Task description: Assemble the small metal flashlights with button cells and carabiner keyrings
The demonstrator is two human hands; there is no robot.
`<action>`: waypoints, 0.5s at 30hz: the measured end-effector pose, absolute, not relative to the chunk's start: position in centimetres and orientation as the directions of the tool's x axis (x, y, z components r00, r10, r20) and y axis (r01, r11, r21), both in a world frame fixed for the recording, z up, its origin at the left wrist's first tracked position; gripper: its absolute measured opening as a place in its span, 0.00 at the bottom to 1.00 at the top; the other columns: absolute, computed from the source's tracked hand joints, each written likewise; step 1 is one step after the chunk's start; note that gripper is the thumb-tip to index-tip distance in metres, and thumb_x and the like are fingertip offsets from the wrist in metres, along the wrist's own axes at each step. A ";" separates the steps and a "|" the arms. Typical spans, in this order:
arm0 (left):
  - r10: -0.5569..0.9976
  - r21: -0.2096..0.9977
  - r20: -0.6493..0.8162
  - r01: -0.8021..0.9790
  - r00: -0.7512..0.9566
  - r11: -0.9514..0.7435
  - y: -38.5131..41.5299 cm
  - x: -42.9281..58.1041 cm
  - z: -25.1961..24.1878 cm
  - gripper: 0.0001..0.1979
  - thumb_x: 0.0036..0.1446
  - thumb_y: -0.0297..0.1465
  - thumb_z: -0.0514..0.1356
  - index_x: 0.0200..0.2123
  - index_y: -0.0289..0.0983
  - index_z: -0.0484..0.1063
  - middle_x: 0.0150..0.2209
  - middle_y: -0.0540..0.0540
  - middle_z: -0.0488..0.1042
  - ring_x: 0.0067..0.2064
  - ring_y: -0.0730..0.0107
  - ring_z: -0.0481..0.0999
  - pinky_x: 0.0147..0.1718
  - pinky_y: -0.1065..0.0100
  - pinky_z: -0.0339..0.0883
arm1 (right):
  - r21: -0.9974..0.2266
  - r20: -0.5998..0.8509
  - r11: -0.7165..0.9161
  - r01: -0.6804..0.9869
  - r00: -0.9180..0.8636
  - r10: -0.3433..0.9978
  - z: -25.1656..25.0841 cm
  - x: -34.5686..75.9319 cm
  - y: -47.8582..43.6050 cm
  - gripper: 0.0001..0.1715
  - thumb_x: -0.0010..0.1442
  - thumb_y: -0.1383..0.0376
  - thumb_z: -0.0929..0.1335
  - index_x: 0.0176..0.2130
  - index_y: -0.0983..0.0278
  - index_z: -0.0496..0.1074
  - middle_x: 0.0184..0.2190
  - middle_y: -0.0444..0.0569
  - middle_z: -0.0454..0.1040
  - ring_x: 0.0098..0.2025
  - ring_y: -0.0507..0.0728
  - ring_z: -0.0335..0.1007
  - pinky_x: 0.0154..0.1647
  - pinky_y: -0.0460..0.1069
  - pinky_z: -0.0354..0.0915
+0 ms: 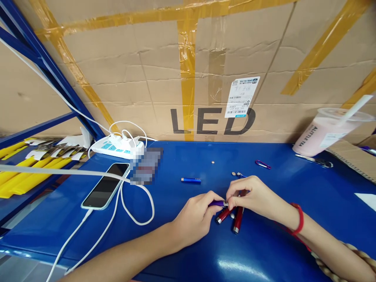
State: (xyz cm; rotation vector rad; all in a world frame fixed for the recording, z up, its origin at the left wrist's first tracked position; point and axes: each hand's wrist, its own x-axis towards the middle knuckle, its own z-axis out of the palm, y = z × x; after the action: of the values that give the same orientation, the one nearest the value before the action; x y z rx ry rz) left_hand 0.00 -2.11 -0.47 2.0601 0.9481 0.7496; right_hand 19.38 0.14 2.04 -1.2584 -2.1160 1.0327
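My left hand [197, 214] is closed round a slim purple metal tube [216, 203], like a mini flashlight body. At the tube's silvery right end, the thumb and fingertips of my right hand [249, 194] are pinched together; what they grip is too small to make out. Beneath my hands lie two red mini flashlights [238, 221] with silver ends, and a button cell [232, 216] sits between them. Beyond my right hand are another small round cell [234, 173] and a small silver-and-blue piece [241, 175]. A blue tube [191, 180] rests further left.
On the blue table [176, 243] are a purple carabiner [262, 164], another button cell [213, 162], a phone [106, 186] on a white cable, and a power strip [116, 147]. A pink drink cup [326, 131] stands at right, beside keys [315, 160]. A large carton [158, 78] walls the back.
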 end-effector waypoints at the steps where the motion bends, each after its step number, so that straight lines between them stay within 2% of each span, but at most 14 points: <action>1: 0.803 0.801 0.187 0.385 0.566 -0.458 -2.2 0.0 -0.5 0.09 0.62 0.26 0.49 0.38 0.36 0.69 0.34 0.47 0.75 0.34 0.70 0.74 0.36 0.73 0.64 | -0.769 0.034 0.337 0.543 -0.492 0.870 2.1 19.4 0.1 0.08 0.51 0.67 0.71 0.22 0.63 0.76 0.21 0.41 0.73 0.23 0.48 0.68 0.24 0.42 0.59; 4: 0.795 0.794 0.174 0.395 0.581 -0.463 -2.2 -0.2 -0.5 0.08 0.62 0.26 0.48 0.39 0.36 0.67 0.36 0.46 0.75 0.36 0.68 0.74 0.36 0.71 0.64 | -0.696 0.098 0.480 0.534 -0.591 0.800 2.4 19.6 -0.1 0.11 0.56 0.66 0.68 0.24 0.62 0.76 0.23 0.41 0.74 0.24 0.47 0.68 0.26 0.41 0.60; 8: 0.794 0.789 0.194 0.390 0.576 -0.476 -2.1 -0.2 -0.5 0.07 0.62 0.26 0.49 0.37 0.35 0.66 0.36 0.45 0.76 0.36 0.67 0.75 0.36 0.71 0.65 | -0.530 0.202 0.688 0.495 -0.715 0.670 2.5 19.6 -0.3 0.20 0.66 0.63 0.59 0.30 0.63 0.74 0.27 0.45 0.75 0.27 0.49 0.71 0.29 0.42 0.61; 11: 0.794 0.781 0.245 0.371 0.556 -0.501 -2.1 -0.2 -0.6 0.07 0.62 0.26 0.48 0.37 0.35 0.66 0.36 0.45 0.76 0.36 0.67 0.76 0.36 0.71 0.66 | -0.418 0.240 0.749 0.515 -0.732 0.637 2.5 19.5 -0.6 0.25 0.68 0.62 0.53 0.31 0.63 0.72 0.27 0.47 0.74 0.27 0.50 0.70 0.27 0.44 0.60; 13: 0.785 0.760 0.300 0.362 0.541 -0.540 -2.0 -0.2 -0.9 0.07 0.62 0.26 0.48 0.36 0.36 0.65 0.36 0.44 0.76 0.38 0.67 0.76 0.37 0.71 0.67 | -0.409 0.248 0.741 0.534 -0.716 0.653 2.4 19.3 -0.7 0.26 0.68 0.62 0.53 0.29 0.64 0.71 0.25 0.47 0.72 0.25 0.50 0.68 0.26 0.44 0.59; 15: 0.767 0.710 0.362 0.376 0.529 -0.595 -1.9 -0.2 -1.2 0.07 0.62 0.25 0.48 0.34 0.36 0.65 0.34 0.44 0.76 0.37 0.67 0.77 0.37 0.71 0.67 | -0.465 0.235 0.702 0.540 -0.689 0.686 2.3 19.0 -0.9 0.24 0.67 0.63 0.55 0.26 0.64 0.69 0.23 0.46 0.71 0.25 0.50 0.66 0.26 0.44 0.58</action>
State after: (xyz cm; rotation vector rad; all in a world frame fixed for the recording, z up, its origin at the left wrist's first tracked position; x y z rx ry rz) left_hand -0.17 -1.91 -1.23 2.2057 0.9250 0.9078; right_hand 19.02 -0.88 2.25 -0.9510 -2.5176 0.5112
